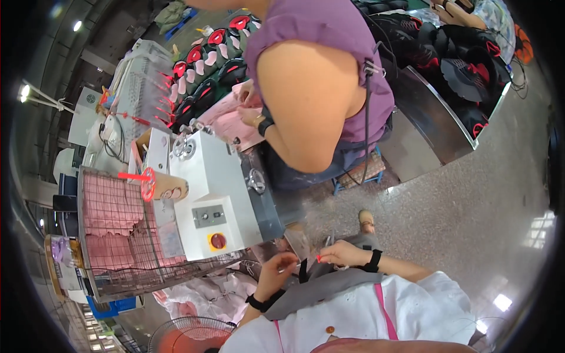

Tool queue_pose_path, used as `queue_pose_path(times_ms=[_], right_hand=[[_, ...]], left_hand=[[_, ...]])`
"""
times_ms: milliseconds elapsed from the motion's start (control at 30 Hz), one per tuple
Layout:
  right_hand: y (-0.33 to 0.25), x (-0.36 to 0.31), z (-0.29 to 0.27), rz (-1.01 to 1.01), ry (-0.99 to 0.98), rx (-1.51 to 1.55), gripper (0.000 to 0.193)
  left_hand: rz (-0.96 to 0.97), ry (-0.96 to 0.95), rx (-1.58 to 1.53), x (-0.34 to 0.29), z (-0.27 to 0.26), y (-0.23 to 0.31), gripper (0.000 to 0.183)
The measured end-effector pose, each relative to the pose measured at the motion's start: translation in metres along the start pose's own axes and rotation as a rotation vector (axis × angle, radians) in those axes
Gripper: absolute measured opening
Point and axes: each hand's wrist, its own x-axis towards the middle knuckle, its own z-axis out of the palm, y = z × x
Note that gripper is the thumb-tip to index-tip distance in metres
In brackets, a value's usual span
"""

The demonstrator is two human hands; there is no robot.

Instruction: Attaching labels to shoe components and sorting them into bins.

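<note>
My left hand (pixel 278 272), with a black wristband, is raised in front of my lap with its fingers loosely curled and a gap by the thumb. I see nothing held in it. Just right of its fingertips is a short black strip (pixel 303 271). My right hand (pixel 346 254), also with a black band at the wrist, is closed on a small red piece (pixel 319 258) that pokes out by the thumb. The rest of that piece is hidden by the fingers, so its kind does not show. Grey cloth (pixel 329 285) covers my lap beneath both hands.
A white machine (pixel 209 194) with a red knob stands left. Beside it, a drink cup (pixel 170 187) and a wire basket (pixel 112 262) of pink pieces. Ahead, a co-worker in purple (pixel 318 23) handles pink material (pixel 226 120). Black shoe uppers (pixel 465 79) fill a metal-edged bin at right.
</note>
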Motion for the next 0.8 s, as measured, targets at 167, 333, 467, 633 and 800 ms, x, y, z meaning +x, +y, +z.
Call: queue_pose_path(times_ms=[167,333,467,633,800], right_hand=[[-0.001,-0.005,-0.040,0.030,0.001,0.043,0.015],[0.010,-0.016,-0.078,-0.017,-0.159,0.048,0.012],[0.009,-0.027,-0.092,-0.059,-0.244,-0.061,0.012],[0.002,-0.036,-0.076,0.027,-0.145,0.025,0.015],[-0.008,-0.052,-0.046,0.018,-0.119,-0.073,0.020]], left_hand=[[-0.093,-0.069,0.011,0.022,0.049,0.000,0.021],[-0.146,-0.035,-0.124,0.041,0.102,0.022,0.017],[-0.172,-0.015,-0.129,0.037,0.122,0.024,0.016],[-0.151,0.014,-0.171,0.020,0.137,0.020,0.017],[-0.042,0.029,-0.169,-0.007,0.145,-0.014,0.023]])
